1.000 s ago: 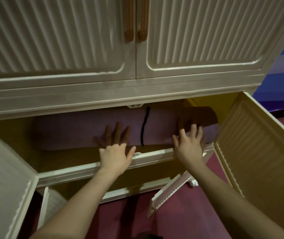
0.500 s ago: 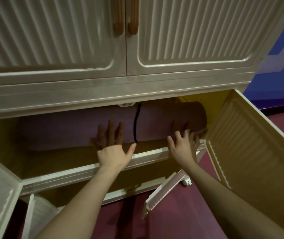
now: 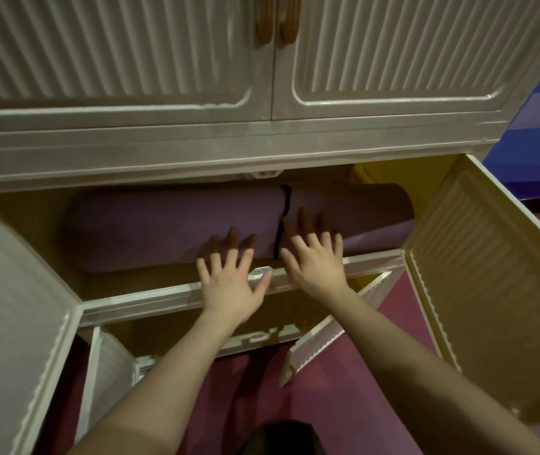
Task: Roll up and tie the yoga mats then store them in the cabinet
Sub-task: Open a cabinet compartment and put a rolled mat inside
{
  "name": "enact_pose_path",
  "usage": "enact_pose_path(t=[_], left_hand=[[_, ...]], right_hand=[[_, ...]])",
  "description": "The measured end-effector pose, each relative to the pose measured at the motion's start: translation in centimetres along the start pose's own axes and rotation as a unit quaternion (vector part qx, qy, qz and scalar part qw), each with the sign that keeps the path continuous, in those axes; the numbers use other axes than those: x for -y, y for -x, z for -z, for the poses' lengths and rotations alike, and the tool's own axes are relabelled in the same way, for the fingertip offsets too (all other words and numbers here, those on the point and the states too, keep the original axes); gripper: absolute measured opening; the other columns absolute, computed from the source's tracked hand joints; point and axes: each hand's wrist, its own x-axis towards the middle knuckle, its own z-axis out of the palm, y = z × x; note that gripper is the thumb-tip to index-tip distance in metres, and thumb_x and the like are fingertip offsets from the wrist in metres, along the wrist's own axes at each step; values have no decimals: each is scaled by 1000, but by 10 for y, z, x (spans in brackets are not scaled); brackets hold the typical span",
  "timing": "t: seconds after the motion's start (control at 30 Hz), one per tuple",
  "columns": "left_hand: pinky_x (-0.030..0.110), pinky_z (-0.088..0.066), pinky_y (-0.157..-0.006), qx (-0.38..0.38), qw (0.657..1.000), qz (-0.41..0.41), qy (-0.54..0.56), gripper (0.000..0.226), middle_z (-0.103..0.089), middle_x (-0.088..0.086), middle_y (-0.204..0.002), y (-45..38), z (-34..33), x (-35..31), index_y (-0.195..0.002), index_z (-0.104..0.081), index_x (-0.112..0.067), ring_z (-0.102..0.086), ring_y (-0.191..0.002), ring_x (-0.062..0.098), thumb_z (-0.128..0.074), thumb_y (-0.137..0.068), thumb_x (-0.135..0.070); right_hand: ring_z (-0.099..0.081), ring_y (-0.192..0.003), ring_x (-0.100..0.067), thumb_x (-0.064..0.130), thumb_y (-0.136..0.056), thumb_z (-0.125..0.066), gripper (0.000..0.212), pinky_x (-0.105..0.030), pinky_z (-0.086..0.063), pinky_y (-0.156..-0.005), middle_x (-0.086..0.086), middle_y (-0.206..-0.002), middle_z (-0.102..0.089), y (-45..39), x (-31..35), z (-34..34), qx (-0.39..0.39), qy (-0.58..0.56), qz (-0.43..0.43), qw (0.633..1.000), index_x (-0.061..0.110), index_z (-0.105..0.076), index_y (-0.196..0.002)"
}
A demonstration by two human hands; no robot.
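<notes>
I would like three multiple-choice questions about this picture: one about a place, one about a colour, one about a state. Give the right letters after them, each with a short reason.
1. Where does the rolled yoga mat lie?
A. on the floor
B. inside the open cabinet compartment
C. on top of the cabinet

2. What colour is the tie around the mat?
A. black
B. white
C. orange

3. How are the two upper cabinet doors?
A. both open
B. one open
C. both closed

Answers:
1 B: the mat lies lengthwise behind the compartment's front rail, with the left hand and right hand spread open in front of it.
2 A: a dark black cord wraps the purple roll.
3 C: their edges meet at the middle, with the orange handles side by side.
</notes>
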Motion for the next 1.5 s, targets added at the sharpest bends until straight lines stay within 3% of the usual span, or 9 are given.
enact_pose_path(t=[0.23, 0.47, 0.57, 0.7, 0.8, 1.0, 1.13, 1.33, 1.5], left_hand=[[57, -12, -110, -11, 998, 54, -22, 69, -35, 9, -147, 1, 18, 47, -144, -30, -26, -29, -134, 35, -18, -91, -68], [52, 3, -115, 29, 998, 47, 2, 78, -9, 2, -159, 33, -20, 70, -151, -1, -34, -9, -144, 30, -13, -85, -76], [51, 2, -115, 3, 999, 48, 5, 77, -18, 2, -156, 25, -13, 71, -151, -8, -32, -14, -142, 31, -16, -86, -74], [51, -4, -114, -18, 999, 31, -19, 74, -29, 1, -149, 23, 1, 75, -150, -16, -28, -21, -137, 32, -21, -89, -70], [50, -13, -112, -37, 998, 33, -39, 71, -35, 10, -144, 15, 18, 81, -145, -28, -25, -30, -132, 33, -23, -90, -69], [56, -9, -112, -37, 998, 54, 11, 81, 25, -3, -156, -11, 20, 109, -150, 2, -38, 19, -144, 27, -24, -84, -76], [57, -9, -111, -67, 995, 67, 13, 81, 14, 3, -159, 11, 9, 99, -151, -11, -34, 8, -145, 32, -22, -83, -77], [56, -6, -113, -71, 995, 75, 8, 79, -21, 6, -151, 30, 1, 93, -147, -24, -28, -14, -140, 33, -19, -84, -76], [61, -8, -112, -67, 994, 86, 20, 78, -17, 6, -153, 27, 1, 91, -146, -23, -29, -12, -140, 33, -24, -84, -75]], right_hand=[[-19, -142, -33, 65, -90, -18, 66, -60, -11, -111, -1, -148, -34, 10, -12, -4, 27, 37, 12, 999, 30, -34, -144], [-24, -138, -43, 64, -87, -12, 74, -56, -16, -111, -7, -147, -37, 19, 7, 6, 3, 42, 15, 999, 22, -37, -144], [-33, -130, -43, 61, -92, -23, 64, -57, -15, -110, -10, -139, -45, 5, 31, 9, -7, 40, 45, 998, 22, -43, -138], [-24, -137, -39, 63, -94, -28, 63, -60, -9, -110, -1, -160, -14, -7, 53, -3, 47, 18, 42, 998, 38, -17, -150], [-24, -136, -40, 65, -91, -31, 63, -61, -11, -111, -2, -153, -30, 7, 46, -17, 36, 32, 45, 998, 36, -27, -147], [-18, -141, -41, 69, -86, -16, 69, -54, -7, -112, -3, -154, -29, 23, 41, -19, 26, 38, 51, 998, 40, -23, -148], [-39, -126, -48, 61, -88, -31, 59, -54, -17, -104, -10, -139, -48, 22, 53, -15, -34, 41, 68, 996, 32, -45, -138], [8, -145, -40, 59, -96, -25, 58, -66, 0, -109, -10, -160, -6, 20, 54, -20, -12, 6, -73, 997, 36, -21, -150], [8, -144, -41, 59, -96, -29, 61, -64, -9, -110, -21, -157, -6, 17, 47, -21, -9, -38, -119, 992, 26, -28, -147]])
